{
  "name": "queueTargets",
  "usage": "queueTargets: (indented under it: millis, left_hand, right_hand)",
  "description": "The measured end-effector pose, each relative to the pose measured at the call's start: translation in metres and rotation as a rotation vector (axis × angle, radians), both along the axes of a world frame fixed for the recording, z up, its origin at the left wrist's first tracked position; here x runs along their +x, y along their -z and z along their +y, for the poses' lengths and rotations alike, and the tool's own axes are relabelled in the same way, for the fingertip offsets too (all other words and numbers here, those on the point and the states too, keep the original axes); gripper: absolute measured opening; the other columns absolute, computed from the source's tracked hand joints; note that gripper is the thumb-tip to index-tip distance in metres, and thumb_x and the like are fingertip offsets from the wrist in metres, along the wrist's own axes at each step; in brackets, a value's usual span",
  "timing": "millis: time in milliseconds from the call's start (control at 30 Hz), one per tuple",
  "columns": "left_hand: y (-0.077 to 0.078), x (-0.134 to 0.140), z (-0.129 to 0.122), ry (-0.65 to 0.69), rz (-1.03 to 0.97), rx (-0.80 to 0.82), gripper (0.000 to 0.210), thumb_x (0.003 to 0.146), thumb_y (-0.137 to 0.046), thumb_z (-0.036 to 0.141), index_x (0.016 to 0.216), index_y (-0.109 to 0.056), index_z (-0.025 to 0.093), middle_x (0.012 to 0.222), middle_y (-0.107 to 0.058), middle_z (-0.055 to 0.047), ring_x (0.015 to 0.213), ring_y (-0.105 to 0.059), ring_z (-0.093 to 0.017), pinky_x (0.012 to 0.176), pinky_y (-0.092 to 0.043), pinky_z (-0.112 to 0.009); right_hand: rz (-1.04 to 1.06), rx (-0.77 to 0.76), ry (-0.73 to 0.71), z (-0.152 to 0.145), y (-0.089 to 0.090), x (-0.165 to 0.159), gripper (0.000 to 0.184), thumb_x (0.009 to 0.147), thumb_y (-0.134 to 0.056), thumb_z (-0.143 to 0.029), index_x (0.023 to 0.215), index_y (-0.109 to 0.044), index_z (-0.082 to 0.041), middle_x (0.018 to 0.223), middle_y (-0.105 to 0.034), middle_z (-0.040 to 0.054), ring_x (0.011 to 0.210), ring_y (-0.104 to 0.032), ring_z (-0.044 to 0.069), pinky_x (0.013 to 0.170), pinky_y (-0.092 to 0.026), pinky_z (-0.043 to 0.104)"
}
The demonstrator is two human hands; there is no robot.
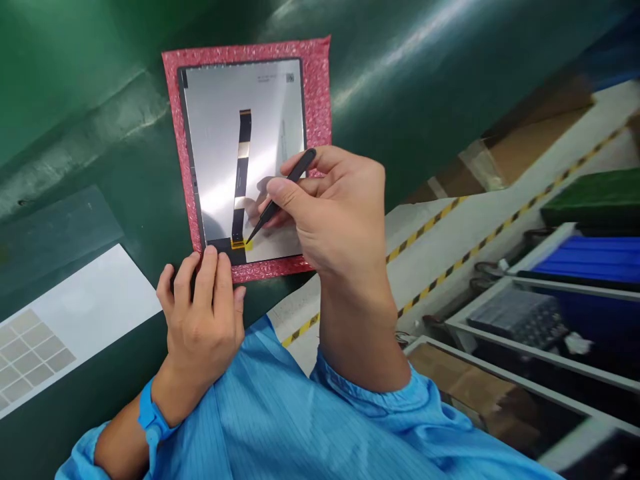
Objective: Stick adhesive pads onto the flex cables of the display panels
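Observation:
A display panel (210, 153) with a silvery back lies on a pink bubble-wrap sheet (317, 87). Up its middle runs a black flex cable (242, 175), with yellow tape (239, 245) at its lower end. My right hand (340, 200) pinches black tweezers (287, 187), whose tips point down at the yellow tape; whether they touch it I cannot tell. My left hand (203, 310) lies with fingers stretched out, fingertips on the panel's lower left edge and the bubble wrap. A blue wrist strap (149, 413) is around my left wrist.
On the green table (400, 113), a white sheet with grey squares (100, 293) lies at the left, beside a clear plastic sheet (60, 227). Past the table's right edge are a floor with yellow-black tape (445, 267) and a rack (500, 333) holding boxes and blue items.

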State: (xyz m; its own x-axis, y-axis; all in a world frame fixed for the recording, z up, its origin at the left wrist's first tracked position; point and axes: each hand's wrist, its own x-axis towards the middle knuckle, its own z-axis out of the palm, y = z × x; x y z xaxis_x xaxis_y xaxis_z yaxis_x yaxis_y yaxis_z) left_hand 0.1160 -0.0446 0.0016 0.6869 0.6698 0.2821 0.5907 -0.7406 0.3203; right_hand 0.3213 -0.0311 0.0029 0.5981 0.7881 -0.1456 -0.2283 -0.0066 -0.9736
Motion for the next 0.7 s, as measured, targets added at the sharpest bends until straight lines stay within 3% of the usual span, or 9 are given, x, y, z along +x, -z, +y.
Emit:
queueTargets:
  millis: [233, 367, 567, 700]
  left_hand:
    - [-0.002, 0.002, 0.002, 0.002, -0.01, -0.022, 0.039, 0.107, -0.058, 0.024, 0.138, -0.064, 0.001, 0.137, -0.069, -0.023, 0.127, -0.062, -0.038, 0.117, -0.039, -0.055]
    - [-0.003, 0.003, 0.003, 0.006, -0.021, -0.019, 0.038, 0.107, -0.058, 0.024, 0.137, -0.066, 0.002, 0.135, -0.07, -0.023, 0.126, -0.063, -0.037, 0.117, -0.039, -0.054]
    - [-0.003, 0.003, 0.002, -0.007, -0.02, -0.04, 0.039, 0.108, -0.056, 0.026, 0.14, -0.064, 0.006, 0.137, -0.07, -0.021, 0.128, -0.064, -0.035, 0.118, -0.039, -0.054]
    - [-0.002, 0.003, 0.002, -0.004, -0.024, -0.051, 0.04, 0.108, -0.056, 0.026, 0.139, -0.065, 0.004, 0.136, -0.07, -0.022, 0.127, -0.064, -0.036, 0.118, -0.039, -0.054]
  right_hand:
    - [-0.058, -0.079, 0.036, -0.005, -0.009, -0.005, 0.016, 0.091, -0.087, -0.019, 0.094, -0.072, -0.021, 0.071, -0.072, -0.0055, 0.068, -0.077, 0.015, 0.057, -0.058, 0.017]
    - [-0.142, -0.148, 0.099, 0.001, -0.018, -0.011, 0.015, 0.092, -0.084, -0.018, 0.087, -0.07, -0.021, 0.063, -0.067, -0.0082, 0.064, -0.077, 0.015, 0.055, -0.057, 0.016]
    - [-0.229, -0.219, 0.109, 0.006, -0.024, -0.011, 0.028, 0.093, -0.082, -0.006, 0.08, -0.068, -0.026, 0.064, -0.071, 0.0005, 0.059, -0.075, 0.019, 0.043, -0.057, 0.022]
    - [-0.297, -0.258, 0.114, 0.007, -0.023, -0.011, 0.035, 0.089, -0.08, 0.003, 0.078, -0.067, -0.028, 0.067, -0.073, 0.0003, 0.06, -0.077, 0.022, 0.04, -0.057, 0.025]
